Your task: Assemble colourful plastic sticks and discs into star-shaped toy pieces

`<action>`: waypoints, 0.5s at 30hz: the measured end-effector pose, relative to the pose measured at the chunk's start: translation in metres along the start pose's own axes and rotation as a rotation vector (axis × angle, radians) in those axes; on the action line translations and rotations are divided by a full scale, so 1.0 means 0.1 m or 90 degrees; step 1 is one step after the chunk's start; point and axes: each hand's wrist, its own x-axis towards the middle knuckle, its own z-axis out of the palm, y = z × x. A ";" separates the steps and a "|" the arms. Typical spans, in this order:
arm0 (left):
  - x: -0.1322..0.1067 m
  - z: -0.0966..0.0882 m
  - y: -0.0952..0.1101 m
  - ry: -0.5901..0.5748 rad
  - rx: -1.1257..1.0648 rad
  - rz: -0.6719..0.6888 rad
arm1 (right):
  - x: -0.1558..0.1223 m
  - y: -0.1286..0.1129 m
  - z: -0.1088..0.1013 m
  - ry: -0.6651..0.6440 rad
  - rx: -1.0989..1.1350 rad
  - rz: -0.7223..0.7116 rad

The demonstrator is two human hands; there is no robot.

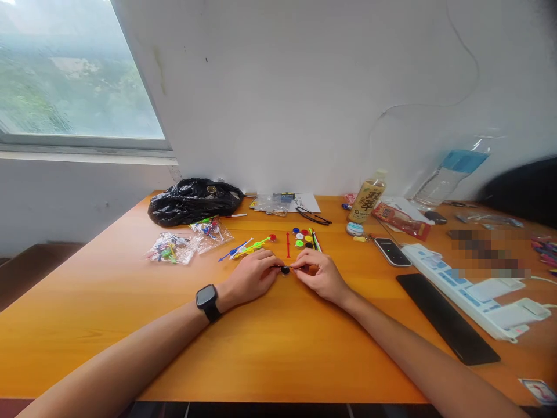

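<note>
Left hand [255, 275], right hand [322, 276], black piece [285, 270] between

Forearms [150, 348] angle inward — left fingers [270, 261] and right fingers [304, 259] pinched, near each other.

1. The scene is brightly lit by daylight from the window [78, 75] at upper left, where the outside view is washed out.
2. A pale sheen is spread across the left of the table [117, 302].
3. Sharp highlights are caught on the black bag [191, 203].
4. The upper right corner is dimmed.
5. The clear bottle [452, 171] at right is slanted and softened by edge distortion.
6. A patch at right is pixelated.
7. Fine detail is lost in the central black disc [285, 271].
</note>
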 end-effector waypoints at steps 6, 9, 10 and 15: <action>0.00 0.00 -0.01 -0.010 0.008 0.022 | -0.01 0.03 0.01 -0.009 -0.006 0.011; 0.00 0.00 0.00 -0.017 0.024 0.035 | -0.01 0.04 0.02 -0.018 -0.003 0.020; 0.00 0.00 0.00 -0.021 0.036 0.042 | -0.01 0.04 0.02 -0.021 -0.001 0.022; 0.01 0.01 0.07 -0.048 0.123 0.070 | -0.01 0.08 0.02 -0.031 0.006 0.022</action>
